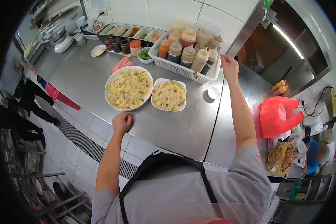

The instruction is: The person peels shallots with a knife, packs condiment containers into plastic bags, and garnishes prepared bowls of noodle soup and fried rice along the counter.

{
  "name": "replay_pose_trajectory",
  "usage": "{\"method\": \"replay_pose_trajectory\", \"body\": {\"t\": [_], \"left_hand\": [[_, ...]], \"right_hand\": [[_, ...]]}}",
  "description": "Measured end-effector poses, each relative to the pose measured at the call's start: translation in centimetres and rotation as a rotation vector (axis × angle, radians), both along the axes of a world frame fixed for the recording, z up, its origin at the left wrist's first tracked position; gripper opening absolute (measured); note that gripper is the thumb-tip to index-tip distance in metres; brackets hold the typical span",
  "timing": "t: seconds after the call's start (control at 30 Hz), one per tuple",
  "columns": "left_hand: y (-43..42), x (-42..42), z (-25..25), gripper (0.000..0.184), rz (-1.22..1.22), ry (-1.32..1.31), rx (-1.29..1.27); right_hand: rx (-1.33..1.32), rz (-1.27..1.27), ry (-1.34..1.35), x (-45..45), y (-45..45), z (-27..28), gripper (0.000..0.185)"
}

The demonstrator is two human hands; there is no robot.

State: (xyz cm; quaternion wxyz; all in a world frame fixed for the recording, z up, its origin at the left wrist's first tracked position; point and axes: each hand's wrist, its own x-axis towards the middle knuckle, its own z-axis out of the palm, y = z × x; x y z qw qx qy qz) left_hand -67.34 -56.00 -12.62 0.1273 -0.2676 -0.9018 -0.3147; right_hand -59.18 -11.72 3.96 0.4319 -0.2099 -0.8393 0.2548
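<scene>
My left hand (pixel 122 123) is closed in a fist at the counter's front edge, just below a round white plate (pixel 108 99) heaped with fried rice (pixel 128 87). Nothing shows in that fist. To the plate's right is a squarish white bowl (pixel 185 98), also full of fried rice. My right hand (pixel 230 68) reaches up beside the right end of a white plastic basket (pixel 171 68) of squeeze bottles (pixel 187 55). Its fingers are pinched together; whatever they hold, if anything, I cannot make out. A small white cup (pixel 213 93) stands below it.
Along the wall sit a topping tray (pixel 138 33), jars (pixel 125 46), a bowl of chopped greens (pixel 144 55) and a pink cloth (pixel 122 64). A red plastic bag (pixel 280 117) lies right, near bagged food (pixel 282 156). People (pixel 16 78) stand at left; another person (pixel 317 156) is far right.
</scene>
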Motion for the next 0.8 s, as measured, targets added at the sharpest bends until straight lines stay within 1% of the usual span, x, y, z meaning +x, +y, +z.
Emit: {"method": "replay_pose_trajectory", "body": {"t": [0.1, 0.17, 0.23, 0.3, 0.33, 0.4, 0.43, 0.5, 0.57, 0.6, 0.67, 0.7, 0.77, 0.8], "left_hand": [[0.1, 0.0, 0.0, 0.024, 0.014, -0.002, -0.035], [0.0, 0.1, 0.0, 0.024, 0.018, 0.015, -0.041], [0.3, -0.1, 0.0, 0.024, 0.037, 0.034, -0.048], [0.2, 0.0, -0.1, 0.024, 0.024, 0.019, -0.056], [0.3, 0.0, -0.1, 0.024, 0.031, 0.017, -0.057], [0.2, 0.0, -0.1, 0.024, 0.03, 0.021, -0.073], [0.2, -0.1, -0.1, 0.024, 0.019, 0.022, -0.088], [0.2, -0.1, 0.2, 0.024, 0.018, 0.016, -0.07], [0.3, -0.1, 0.5, 0.023, 0.018, 0.045, -0.036], [0.1, 0.0, 0.5, 0.023, 0.051, 0.038, -0.043], [0.0, -0.2, 0.3, 0.022, 0.021, 0.013, -0.116], [-0.1, -0.2, 0.3, 0.021, 0.032, -0.02, -0.116], [-0.1, -0.2, 0.1, 0.023, 0.041, -0.05, -0.093], [0.0, -0.2, -0.1, 0.024, 0.049, -0.035, -0.093]], "right_hand": [[0.012, 0.029, 0.024, -3.6, 1.3, 2.6, 0.022], [-0.092, 0.144, 0.022, -7.2, 1.6, 4.8, 0.031], [-0.008, 0.213, -0.159, -13.8, 2.4, 6.7, 0.046], [0.187, 0.212, -0.35, -17.7, 1.6, 7.7, 0.06], [0.189, 0.227, -0.343, -19.6, 0.8, 7.8, 0.06], [0.32, 0.02, -0.71, -23.2, -0.9, 8.0, 0.067], [0.333, 0.042, -0.693, -24.7, -1.0, 7.8, 0.067], [0.272, -0.018, -0.956, -27.6, -1.1, 7.3, 0.072], [0.14, -0.018, -0.969, -29.1, -1.5, 7.3, 0.071], [0.151, 0.015, -0.972, -29.6, -1.6, 7.1, 0.071], [0.124, 0.031, -0.925, -29.1, -1.4, 7.2, 0.07], [0.13, 0.041, -0.946, -28.9, -0.9, 7.4, 0.07], [0.064, 0.139, -0.867, -28.8, 0.7, 8.8, 0.07], [0.14, 0.116, -0.723, -28.5, 1.6, 9.8, 0.07]]}}
